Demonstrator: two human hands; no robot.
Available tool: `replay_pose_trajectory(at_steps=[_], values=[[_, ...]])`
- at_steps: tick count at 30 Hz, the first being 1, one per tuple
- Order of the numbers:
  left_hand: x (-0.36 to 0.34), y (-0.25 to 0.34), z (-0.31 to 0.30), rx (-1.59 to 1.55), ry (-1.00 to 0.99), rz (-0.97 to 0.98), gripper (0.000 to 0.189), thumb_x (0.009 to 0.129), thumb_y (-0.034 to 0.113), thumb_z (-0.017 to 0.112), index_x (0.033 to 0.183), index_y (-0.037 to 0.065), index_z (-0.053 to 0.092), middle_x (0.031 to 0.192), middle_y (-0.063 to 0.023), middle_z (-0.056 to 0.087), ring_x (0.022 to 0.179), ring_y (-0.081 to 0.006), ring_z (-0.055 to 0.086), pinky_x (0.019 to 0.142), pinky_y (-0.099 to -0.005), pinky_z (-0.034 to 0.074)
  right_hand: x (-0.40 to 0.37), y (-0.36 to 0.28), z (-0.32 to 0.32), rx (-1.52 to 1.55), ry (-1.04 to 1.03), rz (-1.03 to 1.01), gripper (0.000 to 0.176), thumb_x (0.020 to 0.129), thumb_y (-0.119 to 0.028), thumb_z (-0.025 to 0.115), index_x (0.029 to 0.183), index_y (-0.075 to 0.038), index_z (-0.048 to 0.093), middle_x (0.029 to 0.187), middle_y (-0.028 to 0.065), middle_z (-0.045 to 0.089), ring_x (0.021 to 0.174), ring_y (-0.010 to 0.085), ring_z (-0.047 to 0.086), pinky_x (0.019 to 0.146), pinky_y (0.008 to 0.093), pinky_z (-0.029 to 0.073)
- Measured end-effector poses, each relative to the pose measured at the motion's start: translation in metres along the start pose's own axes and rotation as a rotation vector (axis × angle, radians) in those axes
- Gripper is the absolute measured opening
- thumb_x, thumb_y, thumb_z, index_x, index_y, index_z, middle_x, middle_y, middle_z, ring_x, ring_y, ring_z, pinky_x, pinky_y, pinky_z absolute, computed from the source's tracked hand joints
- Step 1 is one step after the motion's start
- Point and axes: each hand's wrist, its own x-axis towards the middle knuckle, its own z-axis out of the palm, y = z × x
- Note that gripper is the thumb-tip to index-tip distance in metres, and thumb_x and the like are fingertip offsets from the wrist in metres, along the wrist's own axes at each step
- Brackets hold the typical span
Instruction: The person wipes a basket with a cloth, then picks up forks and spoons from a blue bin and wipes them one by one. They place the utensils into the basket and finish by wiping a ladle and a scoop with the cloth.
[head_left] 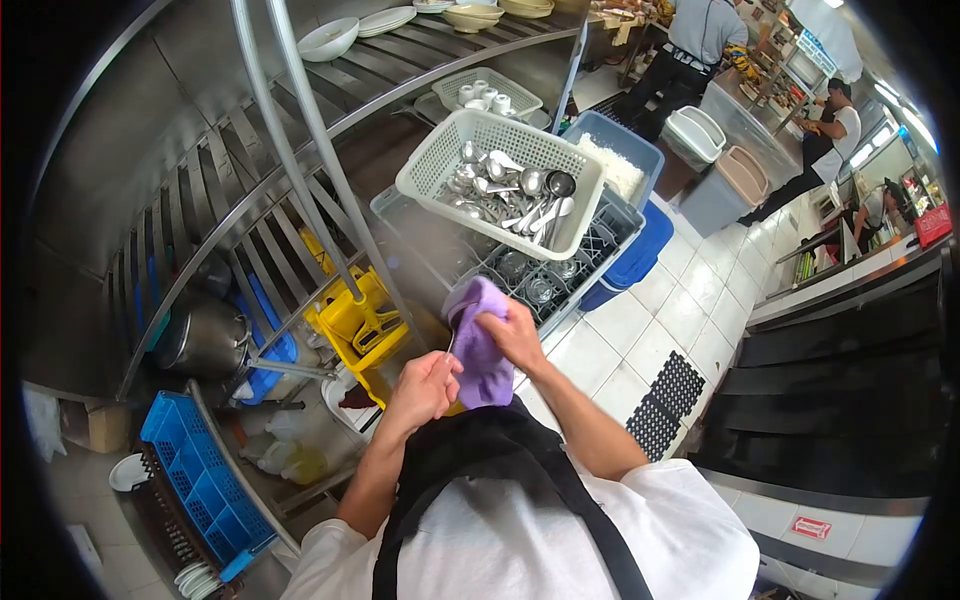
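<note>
My right hand [512,338] grips a bunched purple cloth [480,368] in front of my apron. My left hand [425,385] is closed just left of the cloth, fingers pinched round the end of a thin metal utensil [453,338]. The cloth covers the rest of that utensil, so its kind is hidden. Beyond my hands, a pale perforated basket [425,172] holds several metal spoons [530,182] and some white spoons [565,208]. It sits on a grey dish rack [612,262] with several clear glasses [540,290] inside.
A slatted steel shelf [215,150] with bowls [328,40] runs along the left. Below stand a yellow mop wringer [370,318] and a blue divided rack [195,455]. A blue-grey tub [650,160] holds white contents. Two people [700,35] [838,135] work at the back right.
</note>
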Motion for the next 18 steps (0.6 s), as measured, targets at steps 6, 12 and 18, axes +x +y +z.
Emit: replay_pose_trajectory(at_steps=[6,12,18], values=[[0.005,-0.004,0.011,-0.112,-0.169,-0.072,0.036,0.106,0.030,0.039,0.098,-0.001,0.057,0.067,-0.0056,0.059,0.043,-0.0094,0.050,0.041,-0.0228,0.040,-0.026,0.011,0.024,0.764,0.047,0.396,0.024,0.098,-0.029,0.057,0.104,-0.006,0.060,0.087,0.0057,0.063,0.075,0.0161,0.061,0.069,0.0326,0.052],[-0.006,-0.028,0.009,-0.045,-0.093,0.027,0.035,0.104,0.030,0.044,0.095,-0.001,0.058,0.071,-0.0066,0.062,0.049,-0.0101,0.056,0.045,-0.0228,0.044,-0.006,-0.012,-0.003,0.798,0.135,0.442,0.029,0.098,-0.031,0.057,0.109,-0.005,0.059,0.092,0.0070,0.065,0.080,0.0193,0.064,0.074,0.0369,0.053],[-0.022,-0.036,0.004,-0.032,-0.009,0.052,0.027,0.101,0.027,0.054,0.099,0.001,0.061,0.073,-0.0068,0.064,0.051,-0.0121,0.059,0.046,-0.0254,0.047,-0.034,0.005,0.023,0.354,-0.123,0.618,0.029,0.099,-0.035,0.056,0.102,-0.007,0.063,0.085,0.0005,0.062,0.079,0.0124,0.056,0.073,0.0325,0.046]])
